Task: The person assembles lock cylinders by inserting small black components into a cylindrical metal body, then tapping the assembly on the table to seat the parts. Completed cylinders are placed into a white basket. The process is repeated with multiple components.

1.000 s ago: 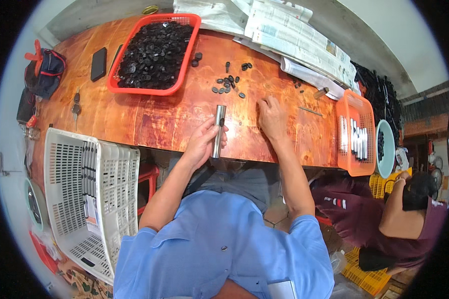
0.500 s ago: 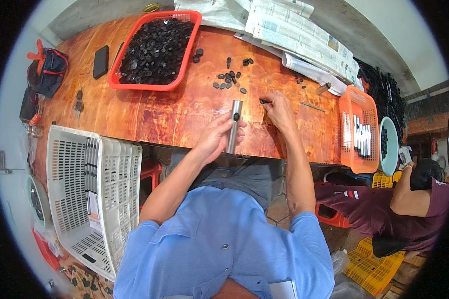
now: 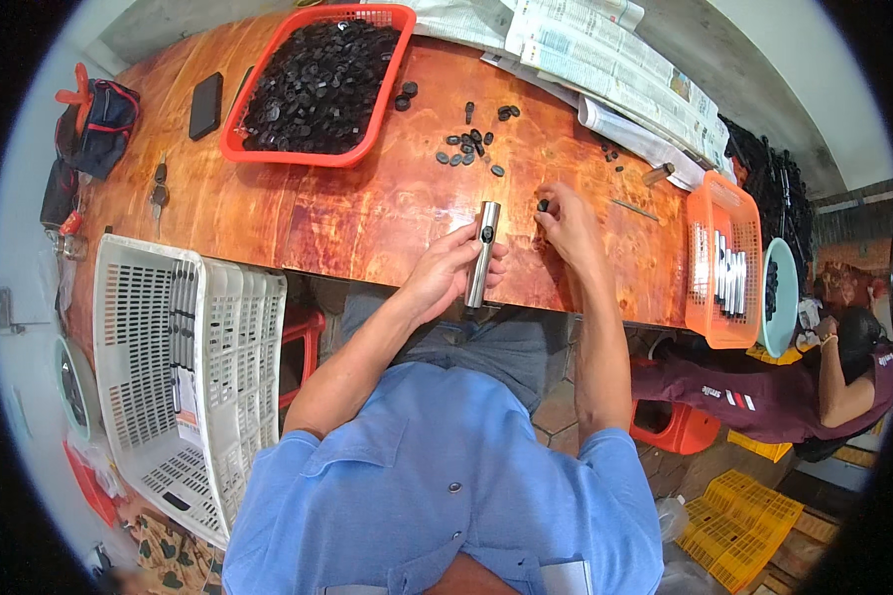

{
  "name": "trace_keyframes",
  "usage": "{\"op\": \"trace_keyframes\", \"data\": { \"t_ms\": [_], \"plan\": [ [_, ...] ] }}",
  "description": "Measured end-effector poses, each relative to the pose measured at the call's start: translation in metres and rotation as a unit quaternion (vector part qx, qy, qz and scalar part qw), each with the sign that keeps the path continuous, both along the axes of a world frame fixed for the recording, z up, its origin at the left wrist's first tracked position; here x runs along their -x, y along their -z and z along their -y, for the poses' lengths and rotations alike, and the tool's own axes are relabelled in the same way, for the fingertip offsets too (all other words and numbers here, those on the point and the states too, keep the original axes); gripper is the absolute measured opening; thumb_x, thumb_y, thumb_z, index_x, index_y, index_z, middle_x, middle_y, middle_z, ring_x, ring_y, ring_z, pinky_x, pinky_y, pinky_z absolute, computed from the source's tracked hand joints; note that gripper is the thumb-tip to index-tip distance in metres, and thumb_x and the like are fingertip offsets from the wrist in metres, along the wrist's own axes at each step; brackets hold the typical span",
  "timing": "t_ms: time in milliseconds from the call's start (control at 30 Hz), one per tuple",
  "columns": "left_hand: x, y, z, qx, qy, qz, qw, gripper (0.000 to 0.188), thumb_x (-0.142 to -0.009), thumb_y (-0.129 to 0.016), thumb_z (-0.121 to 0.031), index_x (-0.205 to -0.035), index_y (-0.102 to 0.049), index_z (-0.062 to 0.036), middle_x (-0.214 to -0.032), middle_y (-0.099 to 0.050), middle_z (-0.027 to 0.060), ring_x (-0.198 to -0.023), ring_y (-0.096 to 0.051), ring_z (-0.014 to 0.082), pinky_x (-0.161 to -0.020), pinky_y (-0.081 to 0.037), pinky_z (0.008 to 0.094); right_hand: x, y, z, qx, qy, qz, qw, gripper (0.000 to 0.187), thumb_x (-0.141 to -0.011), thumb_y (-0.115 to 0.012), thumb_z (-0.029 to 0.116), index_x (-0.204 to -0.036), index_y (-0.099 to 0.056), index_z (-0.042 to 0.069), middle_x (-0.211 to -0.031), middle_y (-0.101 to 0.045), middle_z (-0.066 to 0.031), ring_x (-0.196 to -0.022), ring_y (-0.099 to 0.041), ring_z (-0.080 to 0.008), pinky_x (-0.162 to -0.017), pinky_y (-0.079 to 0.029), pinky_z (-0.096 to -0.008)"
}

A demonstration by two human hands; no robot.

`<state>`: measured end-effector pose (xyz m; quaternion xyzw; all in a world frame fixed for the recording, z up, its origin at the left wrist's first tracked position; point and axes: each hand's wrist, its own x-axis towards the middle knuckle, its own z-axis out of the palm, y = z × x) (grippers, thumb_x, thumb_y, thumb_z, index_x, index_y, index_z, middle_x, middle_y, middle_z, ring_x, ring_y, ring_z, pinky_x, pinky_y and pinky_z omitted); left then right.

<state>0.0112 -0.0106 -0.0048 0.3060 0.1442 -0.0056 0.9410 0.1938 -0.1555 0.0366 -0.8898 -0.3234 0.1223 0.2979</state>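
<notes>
My left hand [image 3: 450, 272] is closed around a shiny metal tube [image 3: 479, 270], held nearly upright at the table's near edge. A round black fitting [image 3: 487, 234] sits on the tube's side, close to its upper end. To the right, my right hand [image 3: 574, 232] pinches a small black plug [image 3: 543, 205] between thumb and fingertips, just above the table and apart from the tube. Beyond both hands, several loose black oval plugs [image 3: 468, 147] lie in a cluster on the wooden table [image 3: 367, 223].
A red basket [image 3: 230, 149] full of small black parts stands at the far left. An orange basket [image 3: 702, 293] with metal tubes is at the right, beside a pale green bowl [image 3: 781, 297]. Newspapers [image 3: 615, 55] cover the back edge. A white crate [image 3: 243, 367] stands left; another person [image 3: 764, 397] sits right.
My right hand has turned slightly, and the black plug in it now points more upright. The tube stays in my left hand. The whole view has shifted a little.
</notes>
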Motion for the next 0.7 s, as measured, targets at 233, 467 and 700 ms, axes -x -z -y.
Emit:
{"op": "trace_keyframes", "data": {
  "t_ms": [233,467,700],
  "plan": [
    [0.001,0.0,-0.001,0.003,0.008,0.005,1.0,0.048,-0.106,-0.044,-0.014,-0.15,-0.033,0.0015,-0.119,-0.061,0.0187,-0.098,-0.066,0.0258,-0.087,-0.058,0.04,-0.01,0.016,0.016,-0.06,0.056,0.019,0.996,0.024,-0.084,-0.071,0.008,-0.106,-0.067,0.0,-0.094,-0.069,-0.019,-0.086,-0.068,-0.0346,-0.077,-0.052,-0.0433],
    [0.0,-0.003,-0.001,0.007,0.01,0.027,1.0,0.043,-0.106,-0.046,-0.015,-0.145,-0.037,0.0009,-0.118,-0.062,0.0168,-0.099,-0.066,0.0235,-0.086,-0.057,0.036,0.005,0.019,0.005,-0.04,0.064,0.069,0.995,0.023,-0.084,-0.07,0.016,-0.102,-0.067,0.001,-0.094,-0.067,-0.0177,-0.089,-0.066,-0.0351,-0.077,-0.051,-0.0446],
    [-0.001,-0.001,0.001,-0.004,0.015,0.003,1.0,0.043,-0.106,-0.045,-0.014,-0.146,-0.038,0.0012,-0.118,-0.063,0.0178,-0.1,-0.067,0.0252,-0.087,-0.058,0.0363,0.019,0.009,0.004,-0.053,0.034,0.068,0.996,0.025,-0.082,-0.07,0.017,-0.102,-0.067,0.001,-0.089,-0.067,-0.0157,-0.083,-0.067,-0.0326,-0.073,-0.052,-0.0427]
  ]
}}
